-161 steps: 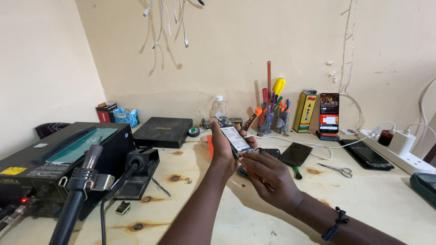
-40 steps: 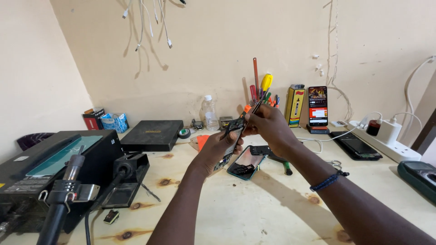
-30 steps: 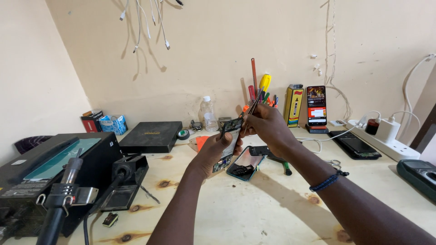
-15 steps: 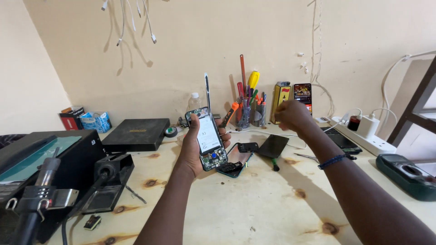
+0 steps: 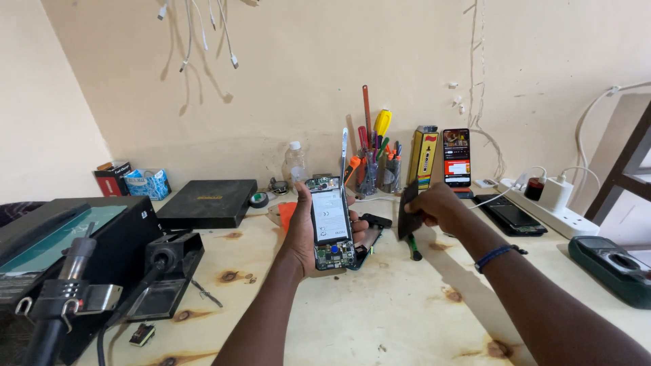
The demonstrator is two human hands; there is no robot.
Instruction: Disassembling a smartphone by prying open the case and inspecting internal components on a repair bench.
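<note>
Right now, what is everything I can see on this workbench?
Opened phone with white battery: one, held upright, centre.
Dark flat back cover: one, black, in right hand.
Flat black box: one, back left.
Black station with hot-air handle: one, left edge.
Cups of screwdrivers: mixed colours, by the wall.
Lit phone: one, leaning on the wall.
White power strip: one, right.
Clear plastic bottle: one, back centre.
Wooden table: pale.
Left hand: grip around opened phone.
Right hand: grip on cover.

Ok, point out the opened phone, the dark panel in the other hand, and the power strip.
opened phone [image 5: 331,218], head view, on its white battery.
dark panel [image 5: 407,211], head view, on its flat face.
power strip [image 5: 550,211], head view, on its white top.
</note>
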